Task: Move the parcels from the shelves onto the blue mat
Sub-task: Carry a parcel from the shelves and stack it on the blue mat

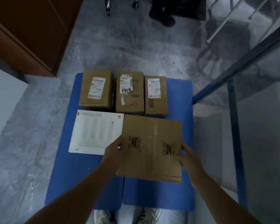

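A large brown cardboard parcel (150,147) with dark printed marks is over the blue mat (81,178), held by both hands. My left hand (115,152) grips its left edge and my right hand (190,157) grips its right edge. To its left a flat white box (94,131) lies on the mat. Behind them three brown parcels with shipping labels stand in a row on the mat: a left one (96,89), a middle one (130,92) and a right one (155,95).
A blue metal shelf frame (233,126) with glass stands at the right. A brown wooden cabinet (31,29) fills the upper left, with a white surface (3,101) below it. Grey marble floor surrounds the mat. My shoes (103,216) touch its near edge.
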Demonstrator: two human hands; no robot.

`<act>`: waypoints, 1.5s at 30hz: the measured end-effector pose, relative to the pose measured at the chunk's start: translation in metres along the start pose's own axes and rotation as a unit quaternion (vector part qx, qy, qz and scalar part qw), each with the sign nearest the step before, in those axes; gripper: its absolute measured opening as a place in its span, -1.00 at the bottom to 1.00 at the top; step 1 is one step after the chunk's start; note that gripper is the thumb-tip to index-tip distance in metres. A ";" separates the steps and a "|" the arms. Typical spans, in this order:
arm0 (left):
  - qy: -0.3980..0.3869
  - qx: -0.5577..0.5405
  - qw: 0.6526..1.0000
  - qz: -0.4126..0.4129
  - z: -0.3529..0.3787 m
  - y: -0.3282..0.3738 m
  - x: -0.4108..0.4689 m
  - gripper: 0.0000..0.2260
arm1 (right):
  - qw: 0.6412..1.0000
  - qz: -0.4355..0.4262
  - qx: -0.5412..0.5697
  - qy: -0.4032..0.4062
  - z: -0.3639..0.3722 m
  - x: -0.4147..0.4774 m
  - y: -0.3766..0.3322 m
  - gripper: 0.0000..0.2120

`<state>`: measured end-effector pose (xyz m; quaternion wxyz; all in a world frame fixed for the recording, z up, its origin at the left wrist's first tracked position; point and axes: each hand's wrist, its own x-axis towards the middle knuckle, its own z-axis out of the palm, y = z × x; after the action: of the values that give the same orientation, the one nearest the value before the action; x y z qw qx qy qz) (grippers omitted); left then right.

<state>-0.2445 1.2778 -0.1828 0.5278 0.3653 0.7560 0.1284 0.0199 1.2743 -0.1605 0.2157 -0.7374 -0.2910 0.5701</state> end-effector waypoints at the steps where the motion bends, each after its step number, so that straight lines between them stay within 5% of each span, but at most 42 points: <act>1: -0.001 0.020 1.000 -0.010 0.006 -0.001 0.015 -0.54 | 1.000 -0.004 -0.008 -0.011 0.004 0.020 0.004 -0.60; 7: -0.001 0.115 0.992 -0.048 0.042 0.003 0.076 -0.30 | 0.998 0.003 -0.051 -0.026 0.026 0.106 0.017 -0.67; 19: 0.030 0.128 0.991 0.018 0.045 -0.001 0.076 -0.43 | 0.991 -0.001 -0.121 -0.052 0.040 0.130 0.026 -0.49; 22: 0.017 0.161 0.983 0.086 0.033 0.021 0.055 -0.51 | 0.972 -0.099 -0.214 -0.009 0.037 0.103 0.003 -0.56; 26: -0.017 0.245 0.956 0.162 0.000 0.083 0.034 -0.44 | 0.918 -0.219 -0.327 -0.038 0.032 0.068 -0.072 -0.55; 29: 0.017 0.210 0.956 0.204 -0.035 0.156 0.007 -0.43 | 0.915 -0.256 -0.308 -0.038 0.029 0.037 -0.154 -0.64; 36: 0.084 0.286 0.888 0.349 -0.132 0.311 -0.101 -0.45 | 0.835 -0.375 -0.402 -0.017 -0.013 -0.078 -0.353 -0.40; 41: 0.140 0.203 0.873 0.421 -0.194 0.400 -0.219 -0.47 | 0.846 -0.402 -0.341 0.075 -0.062 -0.191 -0.443 -0.46; 45: 0.129 0.342 0.818 0.444 -0.227 0.426 -0.295 -0.38 | 0.836 -0.387 -0.387 0.030 -0.086 -0.260 -0.460 -0.78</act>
<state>-0.2174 1.4169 0.3646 0.1524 0.7983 0.5684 0.1283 -0.0277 1.4396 0.3467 0.1238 -0.6049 -0.7429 0.2587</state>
